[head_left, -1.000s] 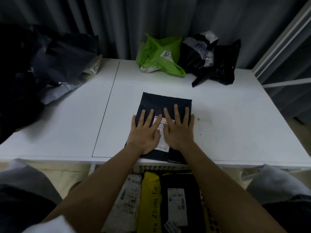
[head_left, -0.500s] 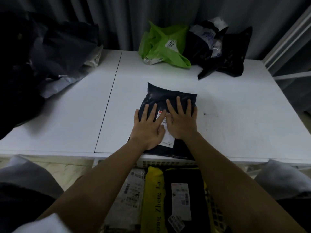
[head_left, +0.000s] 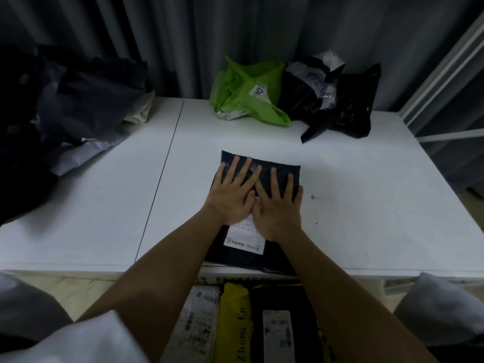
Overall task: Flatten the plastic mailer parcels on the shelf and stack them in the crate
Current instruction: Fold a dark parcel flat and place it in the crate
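Observation:
A dark mailer parcel (head_left: 277,163) with a white label (head_left: 243,238) lies flat on the white shelf (head_left: 353,205), its near edge over the front rim. My left hand (head_left: 233,192) and my right hand (head_left: 277,205) press side by side on its far half, fingers straight and spread. Below the shelf's front edge, the crate (head_left: 209,279) holds a yellow mailer (head_left: 231,323), a black mailer (head_left: 282,323) with a label, and a pale printed one (head_left: 196,326).
At the back of the shelf lie a crumpled green mailer (head_left: 248,98) and black mailers (head_left: 337,106). A heap of dark and grey bags (head_left: 65,113) covers the left end. A white frame post (head_left: 445,74) rises at the right.
Both hands have slid away from me along the parcel, from its label to its far half. The puffed far end now lies flat.

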A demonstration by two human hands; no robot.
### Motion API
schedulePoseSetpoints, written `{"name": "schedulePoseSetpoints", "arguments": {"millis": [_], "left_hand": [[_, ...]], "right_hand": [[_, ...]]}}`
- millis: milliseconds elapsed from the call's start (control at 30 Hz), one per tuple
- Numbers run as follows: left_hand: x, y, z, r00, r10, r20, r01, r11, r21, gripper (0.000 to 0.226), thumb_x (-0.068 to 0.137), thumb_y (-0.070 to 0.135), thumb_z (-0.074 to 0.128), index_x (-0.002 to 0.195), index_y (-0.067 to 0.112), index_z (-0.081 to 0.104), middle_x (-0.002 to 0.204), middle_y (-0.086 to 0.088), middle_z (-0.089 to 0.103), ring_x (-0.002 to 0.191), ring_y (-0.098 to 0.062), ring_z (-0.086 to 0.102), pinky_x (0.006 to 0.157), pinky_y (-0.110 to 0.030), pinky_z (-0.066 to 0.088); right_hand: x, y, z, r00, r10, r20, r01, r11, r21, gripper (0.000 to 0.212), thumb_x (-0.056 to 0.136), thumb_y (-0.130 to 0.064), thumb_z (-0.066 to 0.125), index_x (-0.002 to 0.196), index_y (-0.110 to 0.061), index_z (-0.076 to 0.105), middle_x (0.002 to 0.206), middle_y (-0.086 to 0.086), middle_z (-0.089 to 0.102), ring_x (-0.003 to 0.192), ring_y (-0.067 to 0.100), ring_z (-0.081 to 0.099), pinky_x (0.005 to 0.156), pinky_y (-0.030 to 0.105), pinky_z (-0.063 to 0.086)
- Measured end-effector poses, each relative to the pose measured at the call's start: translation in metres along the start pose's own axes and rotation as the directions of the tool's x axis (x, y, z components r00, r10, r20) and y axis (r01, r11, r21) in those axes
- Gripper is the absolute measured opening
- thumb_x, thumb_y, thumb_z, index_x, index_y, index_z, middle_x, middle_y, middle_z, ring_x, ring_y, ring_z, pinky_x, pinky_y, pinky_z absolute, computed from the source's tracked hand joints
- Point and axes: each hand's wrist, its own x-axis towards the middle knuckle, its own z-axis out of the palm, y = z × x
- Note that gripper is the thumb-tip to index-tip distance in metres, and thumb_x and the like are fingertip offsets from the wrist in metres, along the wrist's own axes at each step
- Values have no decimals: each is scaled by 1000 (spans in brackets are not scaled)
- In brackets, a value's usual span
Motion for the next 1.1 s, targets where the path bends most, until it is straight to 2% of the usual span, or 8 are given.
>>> {"name": "schedulePoseSetpoints", "arguments": {"millis": [100, 267, 433, 700, 800, 933, 1033, 1100], "left_hand": [[3, -2, 3, 997, -44, 68, 44, 999, 7, 69, 83, 48, -10, 149, 29, -12, 160, -3, -10, 147, -26, -13, 116, -44, -12], [6, 1, 1, 991, -62, 117, 63, 998, -2, 77, 77, 49, -17, 151, 29, -11, 160, -1, -13, 147, -24, -15, 117, -46, -11], [6, 3, -1, 984, -72, 162, 76, 997, -22, 67, 87, 46, -4, 151, 29, -11, 160, 1, -14, 146, -23, -18, 116, -47, -11], [6, 3, -4, 977, -81, 197, 86, 996, -18, 60, 94, 44, 2, 150, 31, -12, 160, 1, -12, 146, -21, -17, 117, -47, -11], [3, 6, -8, 966, -160, 201, 159, 987, 19, 57, 100, 45, 11, 151, 30, -11, 161, -4, -10, 146, -26, -15, 116, -49, -11], [-20, 12, -19, 898, -410, 158, 414, 910, 7, 68, 98, 54, 17, 153, 18, -4, 159, -17, 1, 146, -36, 2, 116, -49, 6], [-42, 11, -35, 817, -561, 134, 565, 825, 11, 68, 98, 53, 30, 145, 4, 22, 143, -20, 33, 130, -34, 34, 102, -42, 32], [-54, 9, -47, 774, -600, 200, 615, 788, -15, 60, 96, 50, 40, 135, 4, 35, 135, -17, 41, 124, -33, 39, 99, -41, 34]], "right_hand": [[1, -1, -1, 1000, -2, 2, 2, 1000, 10, 63, 91, -52, -1, 150, -36, -13, 157, 4, -25, 142, 40, -23, 114, 59, -10], [1, 1, -1, 1000, 5, 20, -5, 1000, 14, 60, 93, -52, 1, 150, -37, -11, 157, 4, -24, 142, 40, -23, 114, 59, -9], [0, 2, -2, 1000, 0, 25, -1, 1000, 30, 57, 99, -49, 13, 150, -37, -10, 158, 3, -24, 142, 39, -23, 114, 59, -9], [0, 1, -5, 998, 10, 59, -11, 1000, 25, 57, 100, -49, 13, 150, -38, -10, 159, 4, -21, 143, 38, -21, 114, 58, -11], [2, 1, -9, 994, 23, 104, -25, 1000, 17, 56, 99, -52, 10, 150, -39, -11, 159, 4, -20, 143, 36, -21, 114, 57, -12], [-5, -3, -16, 991, 47, 124, -47, 999, -3, 60, 98, -57, 12, 151, -38, -6, 160, 7, -13, 145, 38, -11, 116, 56, -6], [-22, -4, -24, 992, 54, 110, -43, 994, -99, 64, 97, -60, 16, 153, -32, 2, 160, 12, 3, 143, 41, 8, 114, 53, 7], [-38, -5, -31, 998, 37, 60, -27, 987, -157, 64, 97, -59, 18, 152, -27, 13, 155, 14, 19, 136, 39, 23, 110, 51, 16]]}}
